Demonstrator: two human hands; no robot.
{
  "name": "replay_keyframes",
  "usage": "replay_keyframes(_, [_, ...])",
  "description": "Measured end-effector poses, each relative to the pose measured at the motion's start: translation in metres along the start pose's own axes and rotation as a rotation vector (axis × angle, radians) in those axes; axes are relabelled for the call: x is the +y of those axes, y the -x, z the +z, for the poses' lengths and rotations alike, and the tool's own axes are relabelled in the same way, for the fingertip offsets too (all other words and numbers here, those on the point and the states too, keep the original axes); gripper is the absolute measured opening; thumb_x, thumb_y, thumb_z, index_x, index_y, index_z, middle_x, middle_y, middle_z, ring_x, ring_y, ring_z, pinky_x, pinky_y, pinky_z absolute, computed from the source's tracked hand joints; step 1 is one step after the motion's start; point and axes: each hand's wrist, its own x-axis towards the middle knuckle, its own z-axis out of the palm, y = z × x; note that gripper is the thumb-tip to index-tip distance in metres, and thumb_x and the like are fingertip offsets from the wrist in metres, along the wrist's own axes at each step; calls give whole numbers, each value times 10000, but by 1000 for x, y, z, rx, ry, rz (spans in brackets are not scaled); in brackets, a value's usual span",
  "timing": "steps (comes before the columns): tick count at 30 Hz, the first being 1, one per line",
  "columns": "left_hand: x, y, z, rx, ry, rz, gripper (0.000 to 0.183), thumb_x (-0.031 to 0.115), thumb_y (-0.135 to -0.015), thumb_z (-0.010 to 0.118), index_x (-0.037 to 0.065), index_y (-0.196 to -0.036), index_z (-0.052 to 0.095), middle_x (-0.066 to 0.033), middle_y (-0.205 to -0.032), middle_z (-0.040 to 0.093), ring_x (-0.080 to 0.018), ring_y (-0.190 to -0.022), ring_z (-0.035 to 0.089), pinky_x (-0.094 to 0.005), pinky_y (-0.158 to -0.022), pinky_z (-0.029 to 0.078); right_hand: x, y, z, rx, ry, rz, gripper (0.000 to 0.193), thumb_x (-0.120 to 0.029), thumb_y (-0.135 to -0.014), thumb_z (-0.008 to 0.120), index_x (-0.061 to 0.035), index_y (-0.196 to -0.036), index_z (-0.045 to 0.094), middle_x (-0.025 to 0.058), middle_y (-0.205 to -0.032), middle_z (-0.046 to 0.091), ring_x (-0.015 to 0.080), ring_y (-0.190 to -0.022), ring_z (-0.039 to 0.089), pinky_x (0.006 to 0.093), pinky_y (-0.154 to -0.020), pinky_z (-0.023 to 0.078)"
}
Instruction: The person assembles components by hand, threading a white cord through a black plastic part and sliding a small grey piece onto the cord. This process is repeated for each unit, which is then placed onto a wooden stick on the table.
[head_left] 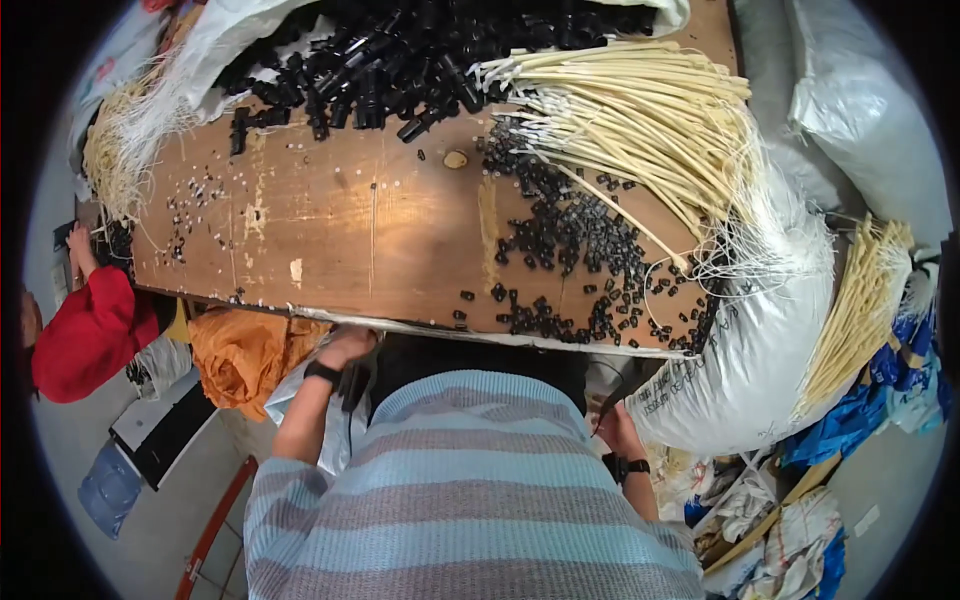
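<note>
My left hand (348, 345) is at the front edge of the wooden table (330, 230), beside a dark object below it. Its fingers are mostly hidden, so I cannot make out a grip. Lower on the right, my right hand (622, 432) is down beside a full white sack (720, 390), with its fingers hidden too. Both wrists wear dark bands. On the table, small black plastic pieces (560, 225) are scattered toward the right. Behind them lies a bundle of cream-coloured tubes (650, 130) with white stringy ends. Larger black plastic fittings (370, 80) are heaped at the back.
Another person in a red sleeve (100, 330) is at the far left. An orange bag (245, 355) hangs by the table's left front edge. White sacks (865, 110) stand at the right, with another tube bundle (855, 310) beside blue bags (860, 410).
</note>
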Motion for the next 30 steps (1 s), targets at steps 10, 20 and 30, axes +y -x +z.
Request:
replay_keyframes(10, [157, 96, -130, 786, 377, 867, 449, 86, -802, 534, 26, -1247, 540, -176, -1262, 563, -299, -1169, 549, -421, -1011, 421, -105, 106, 158, 241, 1743, -790, 254, -317, -863, 593, -78, -888, 674, 158, -794, 668, 337, -721, 656, 416, -606, 485])
replay_keyframes(20, [156, -31, -253, 1224, -27, 241, 649, 362, -780, 636, 331, -1398, 441, -189, -1519, 244, -421, -1359, 237, -602, -1069, 225, -160, 98, 256, -131, 1129, -1274, 222, -128, -874, 623, -23, -1068, 650, 43, -742, 598, 96, -635, 533, 250, -584, 434])
replay_keyframes(30, [128, 19, -209, 1290, 59, 801, 650, 112, -671, 662, 212, -1305, 564, -226, -1406, 420, -404, -1220, 452, -457, -1064, 339, -219, 66, 283, 423, 1347, -1804, 168, -58, -782, 627, -53, -950, 639, 158, -863, 621, 368, -767, 611, 434, -665, 484])
